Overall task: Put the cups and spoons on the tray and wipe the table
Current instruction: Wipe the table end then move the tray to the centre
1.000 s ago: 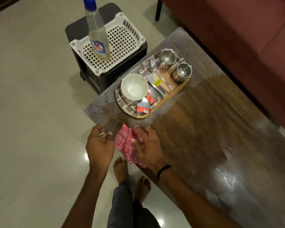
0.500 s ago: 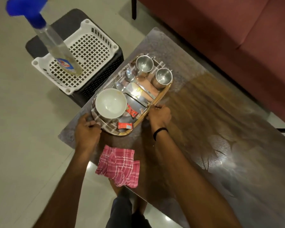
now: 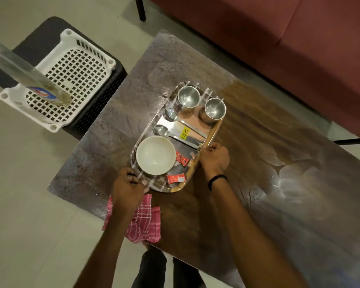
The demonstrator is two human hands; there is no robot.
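Observation:
A steel tray [image 3: 213, 133] sits on the brown table [image 3: 258, 163]. It carries two steel cups [image 3: 188, 97] [image 3: 215, 109], two spoons [image 3: 170, 114] [image 3: 161, 130], a white bowl [image 3: 155, 155] and red sachets [image 3: 176, 178]. My left hand [image 3: 127, 186] grips the tray's near left rim. My right hand [image 3: 215, 158] grips its right rim. A pink checked cloth [image 3: 149, 220] lies at the table's near edge, partly under my left forearm.
A white perforated basket [image 3: 71, 69] rests on a black stool left of the table, with a spray bottle [image 3: 27, 80] standing in it. A red sofa [image 3: 279, 38] runs along the far side. My legs show below the table edge.
Both hands left the pink cloth on the table edge and took hold of the tray's rims. The tray has since shifted a little to the right, away from the table's left edge.

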